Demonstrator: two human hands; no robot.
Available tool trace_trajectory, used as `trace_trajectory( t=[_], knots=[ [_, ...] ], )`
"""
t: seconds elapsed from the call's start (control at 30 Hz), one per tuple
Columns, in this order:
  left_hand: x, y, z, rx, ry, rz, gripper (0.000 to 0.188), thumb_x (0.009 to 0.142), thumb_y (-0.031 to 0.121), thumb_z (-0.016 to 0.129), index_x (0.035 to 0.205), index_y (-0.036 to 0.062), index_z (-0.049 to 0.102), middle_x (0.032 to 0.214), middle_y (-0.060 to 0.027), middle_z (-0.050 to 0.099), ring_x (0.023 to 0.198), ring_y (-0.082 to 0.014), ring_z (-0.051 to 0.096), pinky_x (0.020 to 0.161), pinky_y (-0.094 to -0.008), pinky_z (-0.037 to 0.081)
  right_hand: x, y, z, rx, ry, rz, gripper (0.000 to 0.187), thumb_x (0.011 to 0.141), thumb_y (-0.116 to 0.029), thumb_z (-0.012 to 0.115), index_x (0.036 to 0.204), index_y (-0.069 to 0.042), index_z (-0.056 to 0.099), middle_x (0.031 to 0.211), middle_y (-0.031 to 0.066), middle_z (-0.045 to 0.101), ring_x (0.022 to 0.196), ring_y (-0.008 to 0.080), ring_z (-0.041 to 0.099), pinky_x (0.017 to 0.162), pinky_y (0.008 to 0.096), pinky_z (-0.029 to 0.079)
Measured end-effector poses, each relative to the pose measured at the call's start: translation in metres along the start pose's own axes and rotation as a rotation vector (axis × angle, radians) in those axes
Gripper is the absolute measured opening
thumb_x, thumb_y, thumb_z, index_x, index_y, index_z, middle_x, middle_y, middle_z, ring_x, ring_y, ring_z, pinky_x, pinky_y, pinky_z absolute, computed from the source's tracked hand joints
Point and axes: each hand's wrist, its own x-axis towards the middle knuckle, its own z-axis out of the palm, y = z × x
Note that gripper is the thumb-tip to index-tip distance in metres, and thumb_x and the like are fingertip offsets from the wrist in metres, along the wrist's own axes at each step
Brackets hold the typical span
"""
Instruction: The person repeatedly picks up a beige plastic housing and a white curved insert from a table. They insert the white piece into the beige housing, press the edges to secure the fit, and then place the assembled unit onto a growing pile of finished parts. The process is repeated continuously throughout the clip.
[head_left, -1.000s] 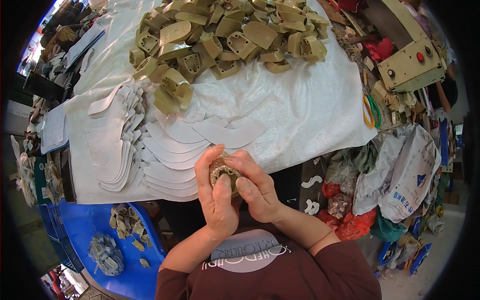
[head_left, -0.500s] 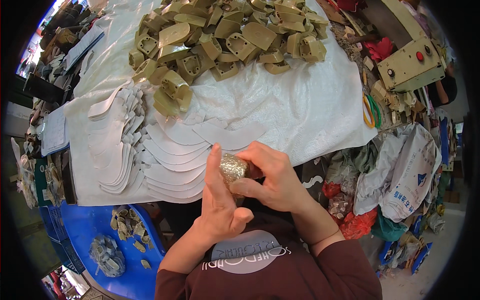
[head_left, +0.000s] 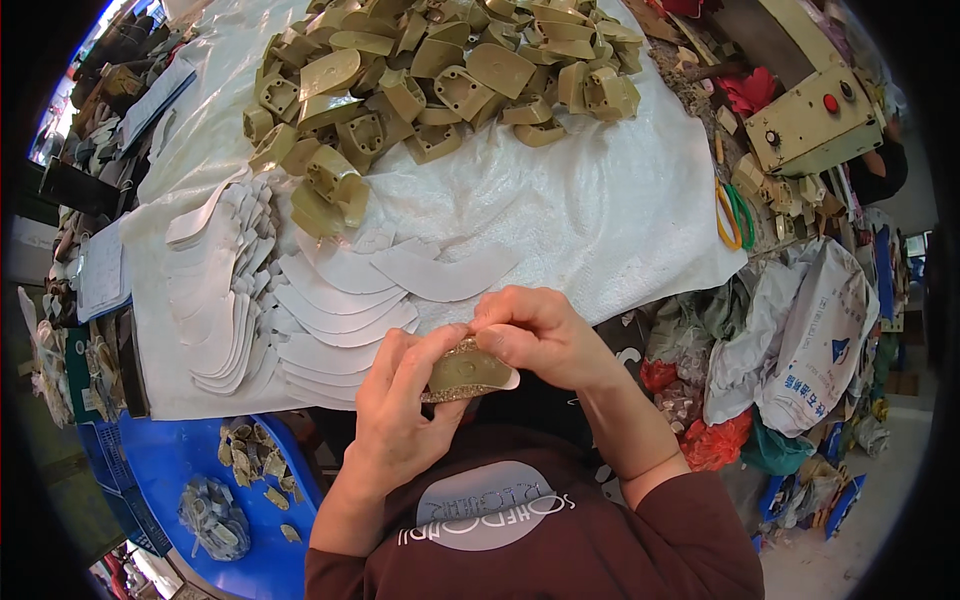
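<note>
Close to my body I hold an olive shoe heel (head_left: 466,372) with gold glitter covering around its side and a pale edge at its right end. My left hand (head_left: 405,395) grips it from the left, fingers on top and thumb underneath. The fingertips of my right hand (head_left: 535,335) pinch its upper right edge. Just beyond my hands lie overlapping curved white cover pieces (head_left: 335,315) in a fan, beside another stack of white pieces (head_left: 225,310). A large heap of bare olive heels (head_left: 440,75) covers the far part of the table.
White sheeting (head_left: 560,200) covers the table. On the left a blue tray (head_left: 180,450) holds glittery heels (head_left: 255,455) and a clear bag (head_left: 212,515). At the right stand a beige control box (head_left: 820,120), yellow and green rings (head_left: 732,215), and white sacks (head_left: 800,350).
The heel has turned in my hands, so its flat olive face now shows instead of the glittery side. My left fingers have curled around it; my right fingertips have moved to its upper edge.
</note>
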Motion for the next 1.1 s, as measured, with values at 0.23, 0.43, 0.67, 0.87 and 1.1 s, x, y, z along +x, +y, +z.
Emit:
trace_trajectory(
  t=[0.23,0.43,0.67,0.87,1.1],
  knots=[
    [0.003,0.0,0.009,0.072,0.092,0.002,0.056,0.054,0.003,0.081,0.104,0.0042,0.056,0.071,-0.006,0.052,0.051,-0.0186,0.048,0.047,-0.0301,0.042,-0.001,0.0,0.007,-0.104,0.149,-0.004,0.017,0.092,-0.016,0.057,0.096,0.0,0.062,0.076,0.0014,0.061,0.068,0.0078,0.055,0.061,0.0241,0.046],
    [0.0,-0.001,0.022,0.145,0.253,0.048,0.051,0.053,0.009,0.083,0.093,-0.0003,0.053,0.067,-0.0064,0.053,0.049,-0.019,0.053,0.046,-0.0277,0.043,-0.007,0.014,0.01,0.048,0.115,-0.054,0.026,0.097,-0.017,0.048,0.111,0.002,0.059,0.089,0.0047,0.062,0.077,0.0102,0.054,0.068,0.0244,0.044],
    [0.003,-0.003,0.033,0.372,0.374,0.098,0.043,0.058,0.013,0.082,0.088,-0.0019,0.054,0.064,-0.0078,0.051,0.047,-0.0224,0.054,0.043,-0.0307,0.043,-0.006,0.011,0.036,0.004,0.339,-0.048,0.027,0.098,-0.019,0.045,0.111,0.002,0.057,0.094,0.0066,0.062,0.083,0.0106,0.055,0.075,0.0256,0.044],
    [-0.003,-0.006,0.028,0.383,0.402,0.152,0.045,0.06,0.013,0.082,0.092,-0.0032,0.055,0.065,-0.0088,0.052,0.047,-0.0235,0.053,0.042,-0.031,0.043,-0.009,0.016,0.042,-0.209,0.267,-0.196,0.03,0.096,-0.015,0.051,0.122,-0.001,0.05,0.099,0.0103,0.059,0.083,0.0146,0.057,0.074,0.0276,0.047],
    [-0.073,-0.043,-0.024,0.146,0.517,-0.082,0.051,0.073,-0.003,0.072,0.115,-0.0019,0.044,0.107,-0.0143,0.056,0.094,-0.0176,0.059,0.083,-0.0283,0.048,0.014,0.013,0.018,-0.692,0.175,-0.477,0.042,0.08,-0.02,0.068,0.118,-0.008,0.056,0.1,0.009,0.058,0.091,0.0288,0.05,0.081,0.04,0.04]
  ],
)
